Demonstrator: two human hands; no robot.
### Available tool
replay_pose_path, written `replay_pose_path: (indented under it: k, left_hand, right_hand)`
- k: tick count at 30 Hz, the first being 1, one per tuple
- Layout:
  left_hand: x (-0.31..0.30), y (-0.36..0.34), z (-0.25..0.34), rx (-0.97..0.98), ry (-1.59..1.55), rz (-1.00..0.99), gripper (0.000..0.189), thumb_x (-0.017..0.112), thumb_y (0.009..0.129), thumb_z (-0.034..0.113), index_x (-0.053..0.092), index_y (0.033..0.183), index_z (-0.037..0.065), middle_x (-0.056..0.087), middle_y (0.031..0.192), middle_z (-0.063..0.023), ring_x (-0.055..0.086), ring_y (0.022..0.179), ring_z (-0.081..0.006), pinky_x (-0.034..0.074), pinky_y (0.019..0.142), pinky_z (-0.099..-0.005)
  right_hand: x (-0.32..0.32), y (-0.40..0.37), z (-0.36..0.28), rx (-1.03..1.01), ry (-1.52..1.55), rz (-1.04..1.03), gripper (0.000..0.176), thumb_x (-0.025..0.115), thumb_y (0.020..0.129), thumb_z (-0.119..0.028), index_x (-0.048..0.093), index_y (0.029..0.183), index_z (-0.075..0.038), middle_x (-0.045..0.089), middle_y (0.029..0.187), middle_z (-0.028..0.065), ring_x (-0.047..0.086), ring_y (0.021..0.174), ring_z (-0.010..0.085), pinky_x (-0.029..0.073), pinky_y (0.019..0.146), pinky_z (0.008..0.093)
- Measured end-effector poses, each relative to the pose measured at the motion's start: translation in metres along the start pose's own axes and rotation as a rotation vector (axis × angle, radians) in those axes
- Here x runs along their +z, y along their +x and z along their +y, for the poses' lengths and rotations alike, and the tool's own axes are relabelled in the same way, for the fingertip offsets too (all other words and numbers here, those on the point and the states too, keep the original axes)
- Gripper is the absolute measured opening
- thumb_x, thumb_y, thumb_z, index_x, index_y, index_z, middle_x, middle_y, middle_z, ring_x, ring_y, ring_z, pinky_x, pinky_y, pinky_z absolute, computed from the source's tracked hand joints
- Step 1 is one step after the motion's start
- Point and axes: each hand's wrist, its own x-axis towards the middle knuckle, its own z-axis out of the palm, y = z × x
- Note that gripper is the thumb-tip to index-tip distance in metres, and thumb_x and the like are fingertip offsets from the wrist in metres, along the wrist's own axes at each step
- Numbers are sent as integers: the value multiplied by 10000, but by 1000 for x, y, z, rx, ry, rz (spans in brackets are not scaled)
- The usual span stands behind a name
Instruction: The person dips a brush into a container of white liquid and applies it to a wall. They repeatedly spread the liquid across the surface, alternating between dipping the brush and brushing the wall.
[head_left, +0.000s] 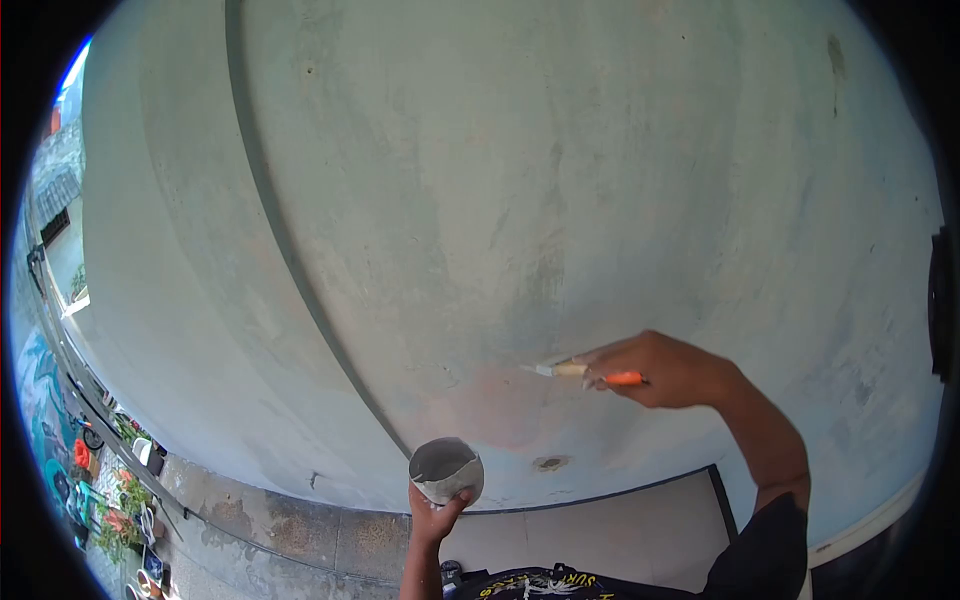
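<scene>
A round bowl with grey-white paste inside is held from below by my left hand, its thumb on the near side. My right hand grips a tool with an orange handle end and a pale section toward the tip. Its whitish tip is at the pale green wall, over a pinkish patch. Whether the tip touches the wall is hard to tell. Whitish smears mark the fingers of both hands.
A vertical ridge runs down the wall on the left. Below the pink patch is a small hole. Tiled floor lies at the wall's foot. Potted plants and a railing stand at the far left. A dark object is at the right edge.
</scene>
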Motion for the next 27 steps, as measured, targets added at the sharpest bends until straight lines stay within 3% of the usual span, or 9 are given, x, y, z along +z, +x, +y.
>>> replay_pose_path:
  k: [2, 5, 8, 11, 12, 16, 19, 23, 27]
  left_hand:
    - [1, -1, -3, -2, 8, -16, 655, 811, 719, 228, 494, 1241, -9, 614, 1127, -114, 598, 1036, -214, 487, 899, -358]
    - [-5, 8, -4, 10, -34, -45, 630, 804, 688, 155, 501, 1217, -5, 623, 1118, -125, 606, 1017, -212, 490, 885, -357]
    - [-5, 8, -8, 42, -54, -79, 618, 808, 687, 153, 513, 1205, -8, 628, 1107, -121, 610, 1011, -211, 491, 886, -354]
    - [-7, 6, -10, 4, -63, -85, 606, 814, 688, 161, 526, 1194, -10, 637, 1095, -118, 614, 1007, -210, 493, 885, -352]
    - [-7, 6, -11, 6, -68, -86, 606, 814, 688, 161, 526, 1194, -10, 637, 1095, -118, 614, 1007, -210, 493, 885, -352]
    - [-5, 13, 7, 30, -79, -107, 598, 816, 689, 169, 535, 1185, -15, 644, 1087, -122, 621, 997, -216, 495, 879, -355]
    - [-1, 16, 17, -1, -90, -111, 590, 816, 690, 177, 542, 1175, -17, 646, 1084, -126, 619, 1000, -218, 491, 884, -355]
    - [2, 10, 22, -20, -92, -60, 595, 817, 686, 189, 545, 1175, -13, 645, 1085, -126, 614, 1003, -216, 486, 886, -352]
    - [2, 8, 26, -41, -32, -60, 617, 814, 683, 181, 529, 1195, -12, 637, 1096, -124, 611, 1001, -215, 486, 882, -352]
  right_hand:
    - [-16, 17, 4, 96, -114, -73, 204, 627, 846, -6, 670, 1041, -47, 699, 1001, 136, 667, 831, 259, 510, 794, 350]
    - [-83, 37, -20, 43, -373, 233, 183, 629, 851, -10, 676, 1025, -45, 697, 886, 131, 651, 780, 223, 501, 769, 346]
    - [-148, 24, -54, -252, -805, 648, 214, 643, 865, -20, 679, 1073, -53, 695, 1092, 114, 669, 996, 244, 520, 932, 350]
    - [-164, 20, -105, -227, -872, 806, 151, 579, 899, -65, 653, 1003, 15, 687, 977, 186, 657, 783, 262, 509, 756, 385]
    - [-169, 26, -75, -290, -1133, 855, 183, 624, 879, -35, 679, 1054, -49, 687, 1109, 111, 667, 1005, 249, 532, 924, 347]
    - [-72, 45, -33, -264, -1168, 594, 144, 647, 835, -56, 677, 976, -43, 649, 1101, 245, 701, 890, 273, 607, 717, 324]
    - [24, 31, -6, -280, -841, 358, 97, 613, 816, -98, 573, 896, -63, 609, 1044, 197, 683, 816, 235, 576, 587, 330]
    - [123, 15, 66, -76, -406, 29, 106, 597, 842, -96, 589, 947, -83, 628, 1019, 146, 659, 787, 274, 549, 637, 382]
    - [78, 56, 70, -11, -114, -115, 136, 603, 865, -112, 649, 986, -69, 679, 912, 115, 644, 813, 319, 505, 743, 413]
